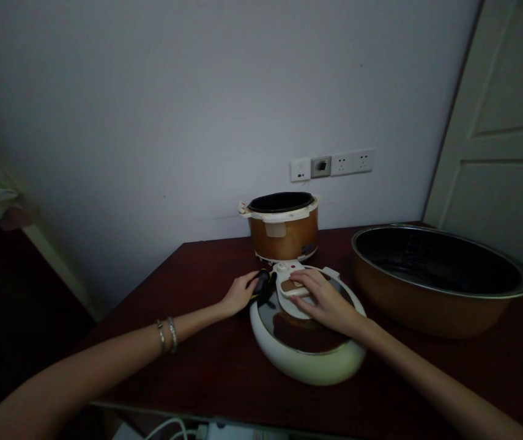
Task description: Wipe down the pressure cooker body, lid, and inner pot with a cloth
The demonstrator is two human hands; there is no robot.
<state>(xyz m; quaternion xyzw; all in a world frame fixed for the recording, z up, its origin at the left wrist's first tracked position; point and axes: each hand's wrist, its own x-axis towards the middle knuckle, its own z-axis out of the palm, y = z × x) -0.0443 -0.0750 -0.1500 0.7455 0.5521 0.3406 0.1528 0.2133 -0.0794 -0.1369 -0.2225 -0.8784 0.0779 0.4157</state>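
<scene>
White lid (309,368) with a grey-and-brown top, black item (263,281) with yellow edging, copper-brown cooker (289,242) with white rim and black inside, golden-brown pot (430,315) with black inside and silver rim, dark red table (206,373), bluish-grey wall (174,110), silver bracelets (172,333)

The left forearm (100,370) extended forward from the lower left; its wrist (218,310) was nearly straight, and the left hand (239,294) was curled in a grip, fingertips partly hidden. The right forearm (421,370) entered from the lower right. The right hand (332,304) was palm-down, fingers extended together, thumb set apart on the near side.
</scene>
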